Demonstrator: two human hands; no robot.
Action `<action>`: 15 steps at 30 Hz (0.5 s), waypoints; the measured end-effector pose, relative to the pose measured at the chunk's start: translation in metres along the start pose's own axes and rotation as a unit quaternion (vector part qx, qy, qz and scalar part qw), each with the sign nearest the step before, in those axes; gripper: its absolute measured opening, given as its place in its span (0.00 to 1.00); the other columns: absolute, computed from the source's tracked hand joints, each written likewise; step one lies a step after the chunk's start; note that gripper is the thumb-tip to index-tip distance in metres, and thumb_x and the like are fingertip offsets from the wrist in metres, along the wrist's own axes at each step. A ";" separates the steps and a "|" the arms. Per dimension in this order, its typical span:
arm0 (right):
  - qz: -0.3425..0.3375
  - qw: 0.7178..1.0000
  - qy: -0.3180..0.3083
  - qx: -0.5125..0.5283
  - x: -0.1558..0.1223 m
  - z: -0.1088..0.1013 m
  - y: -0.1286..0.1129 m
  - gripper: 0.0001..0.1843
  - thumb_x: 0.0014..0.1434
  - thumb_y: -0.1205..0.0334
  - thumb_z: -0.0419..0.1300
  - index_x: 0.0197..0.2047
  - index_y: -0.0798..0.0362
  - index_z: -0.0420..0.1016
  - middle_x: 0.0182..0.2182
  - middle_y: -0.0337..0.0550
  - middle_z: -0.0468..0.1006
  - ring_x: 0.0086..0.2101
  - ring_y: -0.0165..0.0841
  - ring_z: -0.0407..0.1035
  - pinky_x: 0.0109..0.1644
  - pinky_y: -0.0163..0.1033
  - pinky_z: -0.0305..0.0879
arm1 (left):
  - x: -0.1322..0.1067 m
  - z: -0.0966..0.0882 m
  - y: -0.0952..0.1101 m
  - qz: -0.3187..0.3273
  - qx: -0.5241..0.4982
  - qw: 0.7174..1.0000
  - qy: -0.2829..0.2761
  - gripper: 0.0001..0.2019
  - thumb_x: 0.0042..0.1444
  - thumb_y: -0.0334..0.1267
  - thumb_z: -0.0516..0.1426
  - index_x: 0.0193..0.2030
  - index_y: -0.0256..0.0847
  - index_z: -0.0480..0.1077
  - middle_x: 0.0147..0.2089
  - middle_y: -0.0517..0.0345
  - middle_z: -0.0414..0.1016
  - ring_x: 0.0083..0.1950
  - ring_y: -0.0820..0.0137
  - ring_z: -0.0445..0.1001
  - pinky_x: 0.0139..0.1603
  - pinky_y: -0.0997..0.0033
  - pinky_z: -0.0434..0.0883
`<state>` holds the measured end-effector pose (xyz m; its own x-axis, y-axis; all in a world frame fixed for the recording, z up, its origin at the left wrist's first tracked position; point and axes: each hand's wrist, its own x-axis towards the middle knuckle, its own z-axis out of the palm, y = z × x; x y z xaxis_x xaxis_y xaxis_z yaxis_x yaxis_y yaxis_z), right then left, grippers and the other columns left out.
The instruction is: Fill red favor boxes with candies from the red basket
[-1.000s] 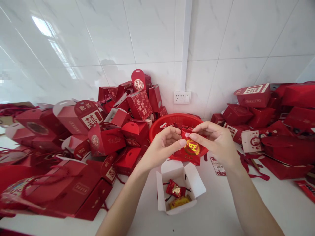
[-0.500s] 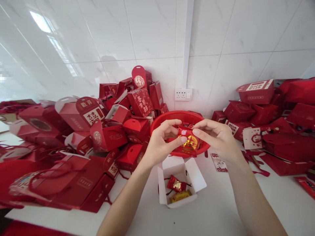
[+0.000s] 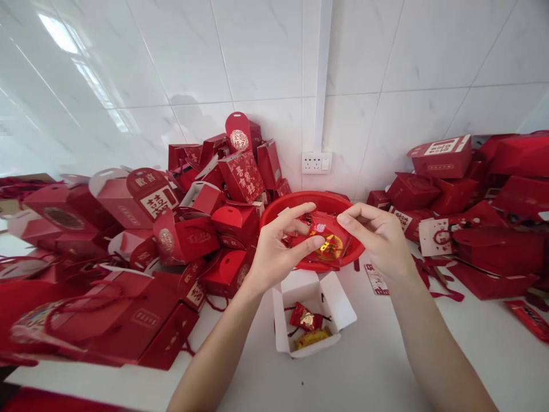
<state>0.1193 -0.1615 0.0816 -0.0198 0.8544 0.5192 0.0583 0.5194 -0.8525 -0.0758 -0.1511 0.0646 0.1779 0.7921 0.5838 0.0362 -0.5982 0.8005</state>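
Note:
Over the red plastic basket [image 3: 300, 195], my two hands hold a shiny red packet [image 3: 332, 232] with a gold emblem. My left hand [image 3: 281, 249] grips its left side, thumb on the front and fingers behind. At the top right corner, the thumb and forefinger of my right hand [image 3: 381, 240] pinch together. Below stands an open box [image 3: 343, 303] with white insides and raised flaps. In it lie a red-wrapped sweet [image 3: 306, 317] with gold print and a yellow-wrapped piece [image 3: 312, 337]. More red wrapped pieces show in the basket, partly hidden by my hands.
Red gift boxes [image 3: 184, 234] are heaped on the left of the white table [image 3: 343, 372], up to the tiled wall. Another heap of red boxes [image 3: 497, 246] fills the right. A patterned card [image 3: 376, 279] and a red packet [image 3: 529, 319] lie right. A socket [image 3: 316, 162] is on the wall.
The view has shifted slightly. My right thumb has slid up from the front of the packet to its top right corner. My left hand keeps its hold.

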 end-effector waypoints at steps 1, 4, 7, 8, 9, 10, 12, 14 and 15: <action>-0.001 1.000 0.001 -0.003 0.000 0.000 0.000 0.13 0.60 0.54 0.67 0.28 0.52 0.76 0.23 0.35 0.72 0.25 0.28 0.64 0.30 0.34 0.61 | 0.000 0.000 0.001 -0.005 -0.003 1.000 -0.005 0.26 0.51 0.39 0.70 0.58 0.40 0.75 0.33 0.57 0.80 0.37 0.68 0.78 0.47 0.68 0.76; -0.009 1.000 0.003 -0.019 -0.001 0.002 -0.002 0.12 0.60 0.55 0.66 0.28 0.52 0.76 0.23 0.36 0.73 0.26 0.28 0.65 0.30 0.34 0.62 | 0.002 0.001 0.006 -0.027 -0.028 0.999 -0.036 0.23 0.53 0.40 0.69 0.55 0.39 0.76 0.38 0.54 0.83 0.41 0.66 0.80 0.48 0.68 0.77; -0.037 0.999 0.006 -0.039 -0.003 0.004 -0.003 0.12 0.61 0.56 0.65 0.29 0.52 0.76 0.24 0.36 0.74 0.26 0.29 0.67 0.31 0.35 0.64 | 0.002 0.002 0.009 -0.052 -0.040 0.995 -0.071 0.15 0.57 0.43 0.66 0.47 0.38 0.81 0.43 0.51 0.84 0.43 0.64 0.81 0.46 0.68 0.78; -0.046 0.998 0.007 -0.046 -0.004 0.005 -0.004 0.12 0.62 0.56 0.65 0.29 0.51 0.75 0.24 0.36 0.74 0.27 0.29 0.67 0.31 0.35 0.65 | 0.002 0.002 0.010 -0.057 -0.033 0.995 -0.075 0.13 0.58 0.44 0.65 0.44 0.38 0.82 0.42 0.51 0.84 0.42 0.64 0.81 0.44 0.68 0.78; -0.051 0.997 0.008 -0.051 -0.004 0.006 -0.004 0.12 0.62 0.55 0.65 0.29 0.51 0.75 0.24 0.36 0.74 0.27 0.30 0.67 0.32 0.35 0.65 | 0.002 0.002 0.010 -0.057 -0.023 0.995 -0.073 0.12 0.59 0.45 0.65 0.41 0.38 0.82 0.40 0.52 0.84 0.40 0.64 0.81 0.42 0.69 0.77; -0.053 0.997 0.009 -0.054 -0.004 0.006 -0.004 0.13 0.62 0.55 0.65 0.29 0.51 0.75 0.24 0.36 0.74 0.26 0.30 0.67 0.32 0.35 0.65 | 0.001 0.003 0.010 -0.054 -0.012 0.996 -0.065 0.12 0.60 0.46 0.64 0.39 0.37 0.83 0.38 0.53 0.84 0.38 0.65 0.80 0.40 0.69 0.76; -0.049 0.997 0.014 -0.055 -0.004 0.007 -0.004 0.14 0.62 0.53 0.65 0.28 0.51 0.75 0.24 0.37 0.73 0.26 0.30 0.67 0.32 0.36 0.66 | 0.001 0.003 0.009 -0.041 0.008 0.998 -0.048 0.13 0.59 0.46 0.64 0.34 0.37 0.82 0.32 0.56 0.82 0.34 0.67 0.77 0.35 0.71 0.74; -0.040 0.998 0.020 -0.054 -0.003 0.007 -0.003 0.15 0.62 0.52 0.65 0.28 0.51 0.74 0.24 0.37 0.72 0.26 0.30 0.66 0.31 0.36 0.66 | 0.001 0.004 0.009 -0.028 0.022 0.999 -0.036 0.15 0.59 0.47 0.64 0.29 0.37 0.79 0.28 0.58 0.78 0.30 0.69 0.73 0.31 0.71 0.70; -0.036 0.998 0.020 -0.052 -0.003 0.007 -0.002 0.15 0.62 0.52 0.65 0.27 0.51 0.74 0.23 0.36 0.71 0.26 0.30 0.66 0.31 0.37 0.66 | 0.001 0.003 0.009 -0.024 0.026 0.999 -0.033 0.16 0.59 0.47 0.64 0.26 0.37 0.78 0.26 0.58 0.76 0.29 0.70 0.71 0.30 0.72 0.68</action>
<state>0.1126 -0.1652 0.0817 0.0124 0.8126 0.5827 0.1623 0.5734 -0.8031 -0.0720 -0.1564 0.0722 0.2385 0.8110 0.5342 0.0971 -0.5672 0.8178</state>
